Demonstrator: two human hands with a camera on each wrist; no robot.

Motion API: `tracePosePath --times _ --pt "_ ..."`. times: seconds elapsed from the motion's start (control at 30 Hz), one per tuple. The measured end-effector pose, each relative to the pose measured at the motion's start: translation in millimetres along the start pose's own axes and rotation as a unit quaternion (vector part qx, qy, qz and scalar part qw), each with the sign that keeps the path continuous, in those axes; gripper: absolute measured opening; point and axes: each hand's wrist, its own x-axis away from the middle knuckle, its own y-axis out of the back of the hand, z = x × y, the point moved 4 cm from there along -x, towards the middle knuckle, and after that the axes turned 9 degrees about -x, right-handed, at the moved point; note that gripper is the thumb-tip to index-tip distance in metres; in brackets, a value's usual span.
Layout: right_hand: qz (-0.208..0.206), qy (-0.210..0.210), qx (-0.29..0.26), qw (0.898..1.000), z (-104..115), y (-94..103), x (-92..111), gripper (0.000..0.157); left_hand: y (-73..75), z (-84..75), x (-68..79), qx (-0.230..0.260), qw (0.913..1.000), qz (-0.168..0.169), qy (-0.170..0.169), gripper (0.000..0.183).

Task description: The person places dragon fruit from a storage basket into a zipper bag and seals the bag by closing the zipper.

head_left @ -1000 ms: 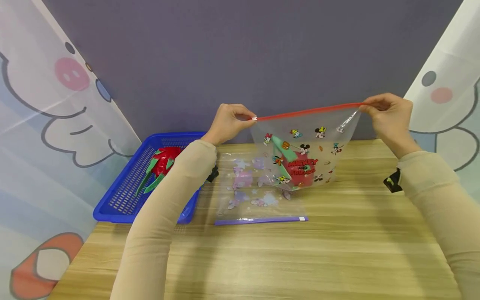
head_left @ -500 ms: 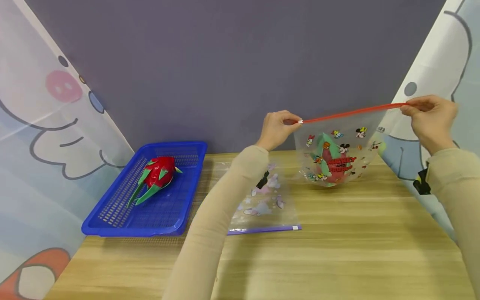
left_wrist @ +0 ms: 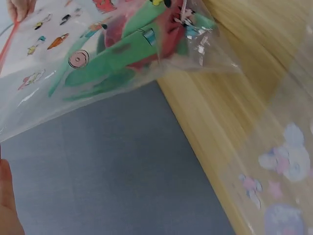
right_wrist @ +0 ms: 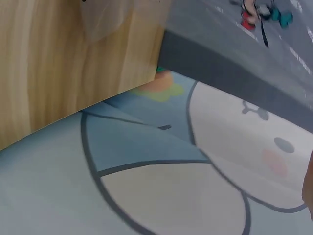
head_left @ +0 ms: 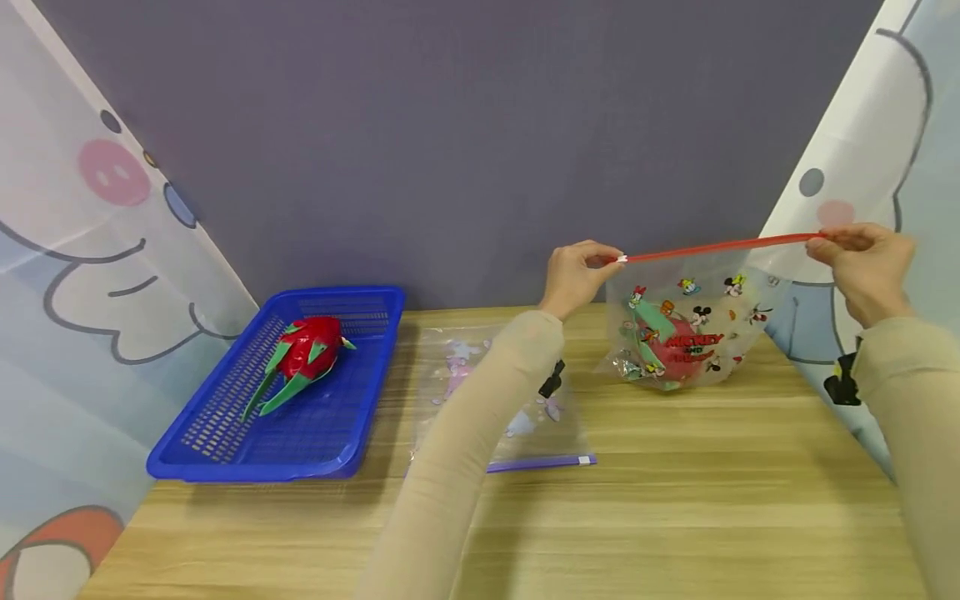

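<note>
My left hand (head_left: 573, 277) pinches the white slider end of a clear zip bag (head_left: 738, 337) with a red top strip and cartoon prints. The opposite top corner is pinched by my right hand (head_left: 870, 265). The red strip is stretched straight between them and looks closed. Inside the bag sits a red-and-green object (left_wrist: 117, 58), resembling a dragon fruit and partly hidden by the prints. The bag's bottom is at the table's back right; whether it touches the wood is hard to tell. Below my left forearm lies a flat clear zip bag (head_left: 442, 383) with a purple strip.
On the left, a blue plastic basket (head_left: 367, 417) holds a dragon fruit (head_left: 309, 350) with green leaves. Behind the wooden table (head_left: 675, 500) stands a grey panel (head_left: 450, 150), with printed cartoon curtains (head_left: 832, 167) on both sides.
Both hands have carried the red-strip bag to the right, then lowered it toward the table. The view has also shifted, and the basket shows more fully. Both grips stay the same.
</note>
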Motion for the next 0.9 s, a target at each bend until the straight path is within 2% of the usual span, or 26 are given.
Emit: tracePosePath --times 0.07,0.2,0.47,0.73,0.9 --pt "0.017 -0.008 -0.063 0.998 -1.5 -0.1 0.2 0.017 0.1 1.9 0.2 -0.002 0.9999 0.017 0.002 0.019" --pt "0.029 -0.023 -0.099 0.994 -3.2 -0.9 -0.1 0.018 2.9 4.6 0.6 -0.008 0.9994 0.033 0.003 0.02" --pt "0.028 -0.04 -0.073 0.996 -2.4 -0.2 0.5 0.018 4.7 5.1 0.1 0.005 0.9982 0.058 0.014 0.023" --pt "0.033 -0.078 -0.035 0.996 -1.8 -0.3 0.2 0.02 5.0 4.9 1.0 0.01 0.9983 0.055 0.017 0.023" --pt "0.029 -0.07 -0.03 0.997 -0.7 0.1 2.5 0.021 5.6 4.1 1.4 0.011 0.9982 0.057 0.013 0.024"
